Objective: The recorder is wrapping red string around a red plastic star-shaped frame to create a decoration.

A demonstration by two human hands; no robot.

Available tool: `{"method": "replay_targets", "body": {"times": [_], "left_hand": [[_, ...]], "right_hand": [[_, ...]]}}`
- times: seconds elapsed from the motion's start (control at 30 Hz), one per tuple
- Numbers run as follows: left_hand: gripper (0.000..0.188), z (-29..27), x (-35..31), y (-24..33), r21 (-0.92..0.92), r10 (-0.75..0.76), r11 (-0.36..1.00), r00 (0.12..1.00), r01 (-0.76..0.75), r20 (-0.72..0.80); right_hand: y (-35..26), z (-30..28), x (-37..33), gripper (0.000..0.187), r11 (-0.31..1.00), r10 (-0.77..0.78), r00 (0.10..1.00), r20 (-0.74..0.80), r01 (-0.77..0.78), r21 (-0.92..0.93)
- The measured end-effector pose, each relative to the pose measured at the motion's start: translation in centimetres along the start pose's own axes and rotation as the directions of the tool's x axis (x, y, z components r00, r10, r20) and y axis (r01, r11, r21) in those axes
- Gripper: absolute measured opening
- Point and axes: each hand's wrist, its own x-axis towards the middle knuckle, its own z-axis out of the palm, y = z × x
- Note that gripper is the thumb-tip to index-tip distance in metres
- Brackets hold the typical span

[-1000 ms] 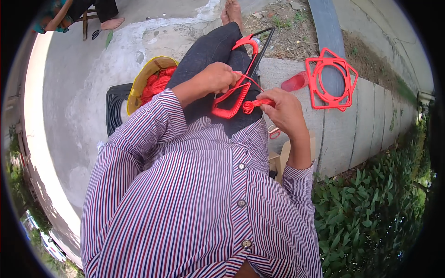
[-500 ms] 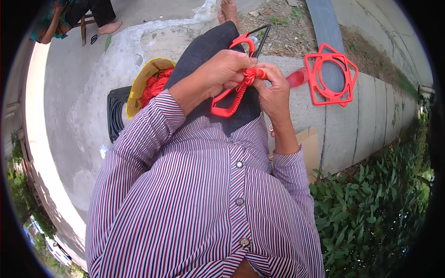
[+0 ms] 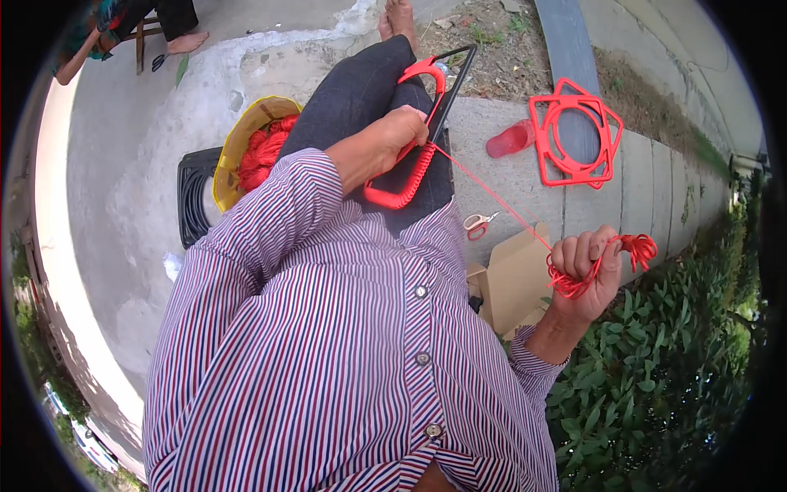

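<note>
A black ribbed plastic crate (image 3: 193, 205) lay on the concrete to the left of the person's dark-trousered leg (image 3: 352, 98), and just right of it a round yellow basket (image 3: 238, 139) held a heap of red cord (image 3: 266, 152). The left hand (image 3: 398, 135) rested on that leg, its grip pressed closed around a black metal frame partly wrapped in red cord (image 3: 410, 176), which lay along the thigh with its bare black end (image 3: 456, 78) pointing away from the body. From the frame a single taut red strand (image 3: 492, 193) ran out to the right of the leg, passing above small scissors with red handles (image 3: 477, 223) and an open brown cardboard box (image 3: 512, 279). The right hand (image 3: 584, 271), held well right of the leg over the green shrubs (image 3: 656, 369), was clenched on a bundle of red cord (image 3: 631, 250) whose loops spilled past the fingers. Farther from the body, right of the leg, a red translucent plastic piece (image 3: 510, 139) and a finished red cord-wrapped frame with a ring inside (image 3: 575, 131) lay on the concrete ledge (image 3: 656, 197).
</note>
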Motion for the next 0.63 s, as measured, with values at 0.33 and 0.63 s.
{"method": "replay_targets", "body": {"times": [0.33, 0.63], "left_hand": [[0.031, 6.1, -8.2, 4.5, 0.723, 0.641, 0.439, 0.750, -0.533, 0.164], [0.027, 3.1, -9.7, 9.1, -0.143, 0.560, 0.815, 0.827, -0.562, -0.061]], "right_hand": [[10.1, -1.1, 3.3, 0.050, 0.957, 0.223, 0.955, 0.196, -0.253, 0.145], [13.3, -1.7, 6.9, 0.075, 0.872, 0.277, 0.913, 0.300, -0.370, 0.321]]}}
